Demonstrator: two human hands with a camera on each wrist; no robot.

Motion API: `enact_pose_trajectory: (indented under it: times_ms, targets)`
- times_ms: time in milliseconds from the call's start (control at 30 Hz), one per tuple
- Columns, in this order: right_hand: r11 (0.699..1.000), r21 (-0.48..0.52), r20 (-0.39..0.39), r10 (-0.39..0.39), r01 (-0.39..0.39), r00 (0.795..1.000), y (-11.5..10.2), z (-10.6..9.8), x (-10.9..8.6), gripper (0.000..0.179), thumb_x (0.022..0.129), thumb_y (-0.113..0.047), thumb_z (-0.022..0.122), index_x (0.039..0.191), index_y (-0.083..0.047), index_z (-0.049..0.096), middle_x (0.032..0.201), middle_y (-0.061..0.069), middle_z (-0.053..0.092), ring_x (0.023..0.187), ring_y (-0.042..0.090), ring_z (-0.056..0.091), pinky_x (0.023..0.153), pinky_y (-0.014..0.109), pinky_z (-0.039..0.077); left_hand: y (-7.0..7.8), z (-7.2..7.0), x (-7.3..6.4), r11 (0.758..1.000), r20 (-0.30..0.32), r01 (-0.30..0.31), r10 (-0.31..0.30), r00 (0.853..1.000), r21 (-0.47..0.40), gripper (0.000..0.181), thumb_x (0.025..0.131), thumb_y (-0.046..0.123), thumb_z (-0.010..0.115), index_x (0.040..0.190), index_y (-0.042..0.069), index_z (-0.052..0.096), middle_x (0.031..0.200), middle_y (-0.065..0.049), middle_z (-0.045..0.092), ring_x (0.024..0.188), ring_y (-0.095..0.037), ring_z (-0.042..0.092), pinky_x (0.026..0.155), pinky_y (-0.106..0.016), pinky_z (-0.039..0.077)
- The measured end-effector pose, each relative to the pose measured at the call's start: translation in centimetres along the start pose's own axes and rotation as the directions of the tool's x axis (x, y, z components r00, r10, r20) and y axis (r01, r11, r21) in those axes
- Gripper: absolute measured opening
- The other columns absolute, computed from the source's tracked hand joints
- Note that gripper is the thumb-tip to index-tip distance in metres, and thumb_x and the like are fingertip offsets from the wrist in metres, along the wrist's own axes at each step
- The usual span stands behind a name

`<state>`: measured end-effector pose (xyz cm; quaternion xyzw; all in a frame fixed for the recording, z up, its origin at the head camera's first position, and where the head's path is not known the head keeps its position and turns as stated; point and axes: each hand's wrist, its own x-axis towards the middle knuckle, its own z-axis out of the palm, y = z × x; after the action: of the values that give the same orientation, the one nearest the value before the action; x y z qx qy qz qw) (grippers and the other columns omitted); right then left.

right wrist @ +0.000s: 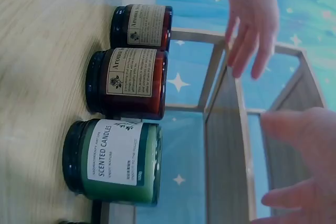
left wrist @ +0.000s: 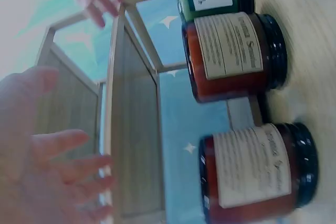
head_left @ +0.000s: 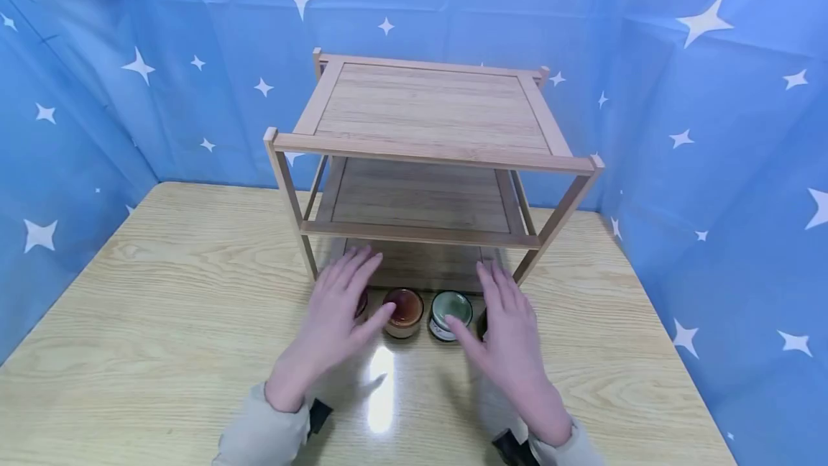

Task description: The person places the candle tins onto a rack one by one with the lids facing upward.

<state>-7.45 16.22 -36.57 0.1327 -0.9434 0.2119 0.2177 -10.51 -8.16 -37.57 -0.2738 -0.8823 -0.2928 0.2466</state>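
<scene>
A row of lidless-looking jar candles stands on the table before the shelf. In the head view an amber candle (head_left: pixel 404 313) and a green candle (head_left: pixel 451 315) sit side by side in the middle. Another amber candle (left wrist: pixel 254 174), labelled like the first, is mostly hidden by my left hand in the head view. My left hand (head_left: pixel 339 311) hovers over the left end of the row, fingers spread and nothing in them. Over the right end is my right hand (head_left: pixel 511 336), also empty with thumb and fingers apart. It partly covers a dark jar (head_left: pixel 482 325).
Right behind the candles stands a wooden shelf (head_left: pixel 427 149) with three tiers, its lower rail (head_left: pixel 420 234) close beyond my fingertips. The light wood table (head_left: pixel 162 322) extends to both sides. A blue star-patterned curtain (head_left: pixel 213 42) surrounds the back and sides.
</scene>
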Motion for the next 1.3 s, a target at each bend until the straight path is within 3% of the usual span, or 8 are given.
enact_pose_trajectory:
  times_ms: [167,333,433,567,767,833,933,1300]
  targets:
    - [0.987,0.159,-0.087,0.007,0.007,0.996,1.3,-0.2,-0.2,0.068,0.075,-0.014,0.076,0.131,0.008,0.044,0.129,0.027,0.049,0.118,0.044,0.044,0.094,0.058,0.039,-2.6,-0.6,-0.1,0.96,-0.206,-0.09,0.034,0.978,-0.266,0.04,0.086,0.016,0.061,0.119,-0.006,0.056,0.121,-0.021,0.058,0.112,-0.035,0.054,0.098,-0.043,0.043]
    - [0.971,0.232,-0.095,0.09,-0.066,0.991,2.4,-0.5,-0.5,0.067,0.072,-0.006,0.078,0.129,0.006,0.046,0.125,0.026,0.051,0.115,0.042,0.045,0.091,0.055,0.04,-5.2,-1.5,0.0,0.895,-0.352,-0.07,-0.101,0.93,-0.441,0.021,0.08,-0.011,0.059,0.101,-0.01,0.063,0.098,-0.021,0.066,0.091,-0.018,0.062,0.086,-0.021,0.049]
    - [0.964,0.244,-0.08,0.125,-0.102,0.989,3.0,-0.6,-0.7,0.067,0.072,-0.005,0.079,0.13,0.006,0.046,0.126,0.026,0.051,0.115,0.042,0.045,0.09,0.055,0.04,-6.3,-2.1,0.0,0.823,-0.359,-0.013,-0.232,0.904,-0.567,0.015,0.083,-0.016,0.055,0.097,-0.014,0.061,0.095,-0.011,0.068,0.088,-0.009,0.062,0.082,-0.019,0.05]
    - [0.951,0.261,-0.021,0.177,-0.165,0.984,3.8,-0.8,-1.1,0.068,0.072,-0.006,0.078,0.131,0.004,0.045,0.126,0.026,0.05,0.112,0.04,0.046,0.086,0.055,0.042,-7.6,-2.5,-0.1,0.722,-0.359,-0.001,-0.343,0.868,-0.692,0.011,0.087,-0.015,0.051,0.095,-0.02,0.056,0.093,0.002,0.069,0.085,-0.007,0.064,0.077,-0.015,0.05]
    - [0.914,0.303,0.105,0.248,-0.268,0.963,4.8,-1.0,-1.6,0.072,0.073,-0.009,0.079,0.133,0.004,0.042,0.129,0.026,0.048,0.114,0.04,0.047,0.082,0.054,0.046,-8.8,-2.5,0.2,0.589,-0.348,-0.022,-0.447,0.824,-0.808,0.009,0.086,-0.014,0.053,0.095,-0.015,0.057,0.089,-0.001,0.067,0.084,-0.012,0.063,0.079,-0.019,0.051]
    - [0.902,0.31,0.149,0.266,-0.3,0.952,5.1,-1.1,-1.8,0.073,0.073,-0.009,0.079,0.134,0.005,0.04,0.131,0.026,0.047,0.115,0.041,0.046,0.083,0.054,0.047,-9.0,-2.4,0.3,0.563,-0.339,-0.019,-0.472,0.814,-0.827,0.011,0.086,-0.014,0.054,0.095,-0.011,0.059,0.089,-0.001,0.066,0.085,-0.012,0.062,0.08,-0.02,0.051]
    - [0.881,0.326,0.203,0.29,-0.344,0.935,5.6,-1.0,-2.1,0.076,0.073,-0.009,0.08,0.134,0.006,0.039,0.131,0.027,0.047,0.116,0.041,0.047,0.084,0.055,0.048,-9.2,-2.3,0.4,0.546,-0.325,-0.008,-0.487,0.811,-0.838,0.016,0.085,-0.015,0.055,0.099,-0.01,0.06,0.092,0.0,0.065,0.088,-0.011,0.06,0.08,-0.019,0.051]
    - [0.809,0.401,0.291,0.332,-0.43,0.897,7.0,0.2,-2.9,0.081,0.068,-0.004,0.082,0.134,0.008,0.036,0.123,0.029,0.051,0.111,0.041,0.051,0.086,0.053,0.049,-10.1,-1.9,0.8,0.493,-0.234,0.048,-0.493,0.838,-0.869,0.037,0.084,-0.018,0.053,0.111,0.005,0.062,0.103,0.002,0.063,0.097,-0.011,0.058,0.088,-0.02,0.049]
